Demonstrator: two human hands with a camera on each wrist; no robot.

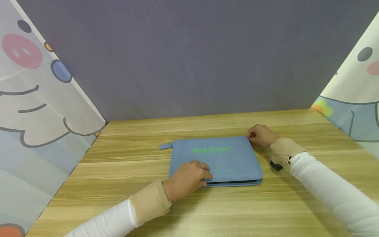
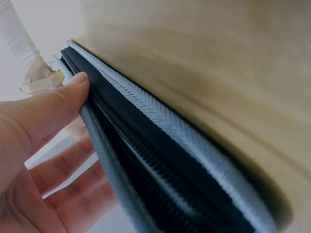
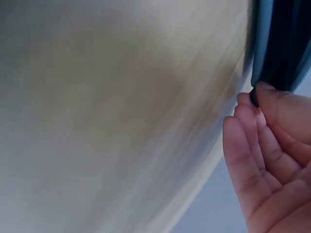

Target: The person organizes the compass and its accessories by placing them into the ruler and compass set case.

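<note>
A blue zippered case (image 1: pixel 234 161) with green lettering lies flat on the table, its front edge slightly parted. My left hand (image 1: pixel 189 179) holds that edge near the front left, fingers over the cover. In the left wrist view the thumb (image 2: pixel 80 82) sits at the opening, where black lining and zipper teeth (image 2: pixel 141 155) show. At the far right corner is my right hand (image 1: pixel 262 135). The right wrist view shows its thumb and fingers pinching a small dark zipper pull (image 3: pixel 253 97) at the end of the opened side.
A blue strap (image 1: pixel 166 146) sticks out from the case's far left corner. The wooden table (image 1: pixel 133 184) ends at a grey back panel (image 1: pixel 201 59). Cartoon-printed sheets (image 1: pixel 32 131) stand at both sides. A small black piece (image 1: pixel 276 165) hangs under the right wrist.
</note>
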